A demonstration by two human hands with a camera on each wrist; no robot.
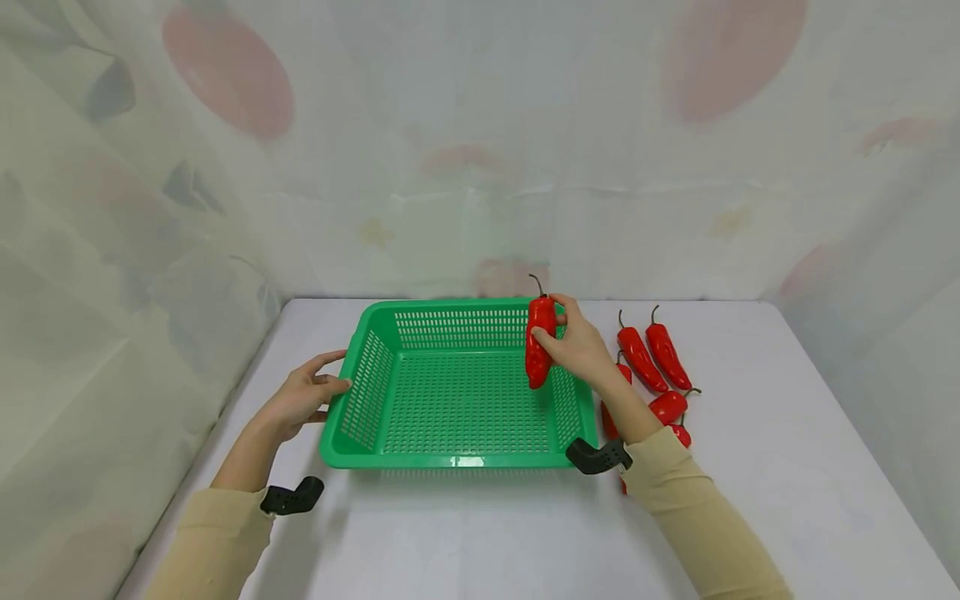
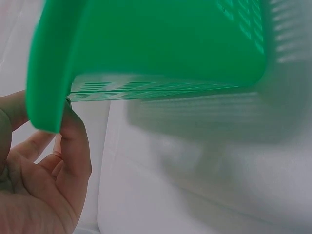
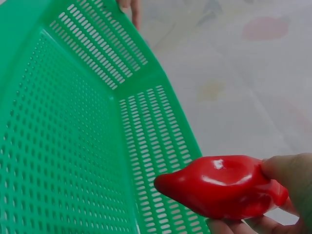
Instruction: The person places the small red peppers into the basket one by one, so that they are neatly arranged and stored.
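Observation:
A green plastic basket (image 1: 465, 400) with slotted walls stands on the table, its floor bare. My left hand (image 1: 298, 397) grips the basket's left rim; in the left wrist view, the thumb and a bent finger (image 2: 75, 156) pinch the rim from both sides. Over the basket's right part, my right hand (image 1: 581, 343) holds a red chili pepper (image 1: 540, 342) between thumb and fingers, stem upward in the head view. The right wrist view shows the same pepper (image 3: 224, 187), glossy and lumpy, above the slotted wall.
Several more red peppers (image 1: 667, 354) lie right of the basket, some partly hidden by my right forearm. The white table (image 1: 780, 433) meets patterned cloth (image 1: 600, 192) at the back and sides.

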